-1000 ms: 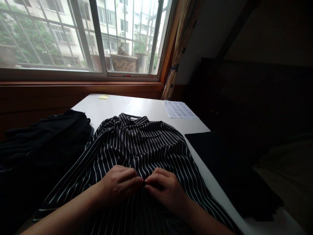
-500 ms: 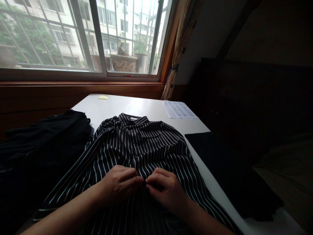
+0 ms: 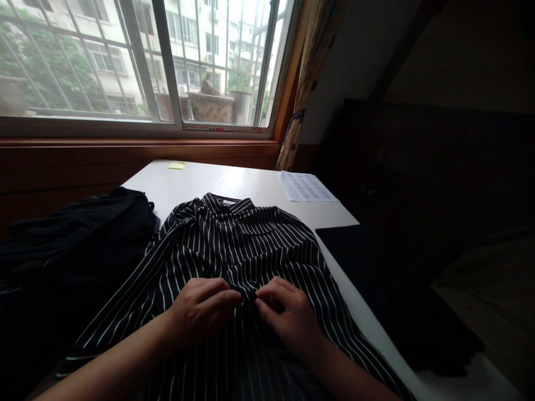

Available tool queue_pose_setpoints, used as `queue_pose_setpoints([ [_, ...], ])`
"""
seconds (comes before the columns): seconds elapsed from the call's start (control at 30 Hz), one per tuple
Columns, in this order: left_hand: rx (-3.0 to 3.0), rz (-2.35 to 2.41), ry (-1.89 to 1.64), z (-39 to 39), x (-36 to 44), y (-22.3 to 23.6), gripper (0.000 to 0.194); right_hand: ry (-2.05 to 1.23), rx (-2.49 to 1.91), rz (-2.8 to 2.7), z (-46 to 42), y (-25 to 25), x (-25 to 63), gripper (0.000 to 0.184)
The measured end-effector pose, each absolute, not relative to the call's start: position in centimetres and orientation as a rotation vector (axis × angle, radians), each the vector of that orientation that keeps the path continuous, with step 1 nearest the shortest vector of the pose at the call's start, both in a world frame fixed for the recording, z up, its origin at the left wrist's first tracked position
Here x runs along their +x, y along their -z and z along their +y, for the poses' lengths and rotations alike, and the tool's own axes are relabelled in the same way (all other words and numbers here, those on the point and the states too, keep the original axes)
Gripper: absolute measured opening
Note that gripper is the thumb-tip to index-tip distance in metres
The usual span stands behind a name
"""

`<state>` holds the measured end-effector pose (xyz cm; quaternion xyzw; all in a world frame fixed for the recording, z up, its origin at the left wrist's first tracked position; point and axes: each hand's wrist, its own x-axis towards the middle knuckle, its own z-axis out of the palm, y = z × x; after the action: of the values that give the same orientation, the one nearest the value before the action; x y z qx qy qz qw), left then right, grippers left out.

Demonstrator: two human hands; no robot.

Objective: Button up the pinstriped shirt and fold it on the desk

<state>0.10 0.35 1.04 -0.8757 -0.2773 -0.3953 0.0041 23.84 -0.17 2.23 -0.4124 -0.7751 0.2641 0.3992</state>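
A black shirt with white stripes [image 3: 259, 239] lies front up on the white table, its collar toward the window and its sleeves spread to the sides. Both hands are at the middle of its front. My left hand [image 3: 207, 309] is closed, fingertips pinching the cloth along the front opening. Just to the right, my right hand [image 3: 286, 314] pinches the facing edge between thumb and forefinger. The fingertips are a small gap apart, with the cloth raised a little between them. Any button there is too small and dark to make out.
Dark clothes [image 3: 75, 239] are heaped at the left. Another folded dark cloth [image 3: 388, 284] lies over the table's right edge. Printed sheets [image 3: 308, 186] and a yellow sticky note [image 3: 176, 165] rest on the far part of the white table [image 3: 259, 184], below the barred window [image 3: 217, 67].
My hands have shifted slightly up the shirt front, and their fingertips, touching before, are now a little apart. The cloth between them is pulled up a bit.
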Motion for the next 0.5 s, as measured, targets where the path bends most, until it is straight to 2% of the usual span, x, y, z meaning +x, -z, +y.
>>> queue_pose_setpoints([
  [0.13,-2.818,-0.895,1.281,0.3,0.0,-1.5,0.015,-0.692,-1.128,-1.931,0.3,-2.1,23.9,0.007],
  [0.27,-3.048,-0.782,1.109,0.3,0.1,-2.2,0.019,-0.740,-1.202,-1.940,0.8,-1.9,24.1,0.009],
  [0.4,-3.262,-0.820,0.866,0.3,0.5,-2.6,0.034,-0.749,-1.223,-1.935,1.2,-1.8,24.3,0.009],
  [0.5,-3.358,-0.924,0.817,0.3,0.6,-2.4,0.048,-0.733,-1.238,-1.937,1.4,-1.9,24.5,0.011],
])
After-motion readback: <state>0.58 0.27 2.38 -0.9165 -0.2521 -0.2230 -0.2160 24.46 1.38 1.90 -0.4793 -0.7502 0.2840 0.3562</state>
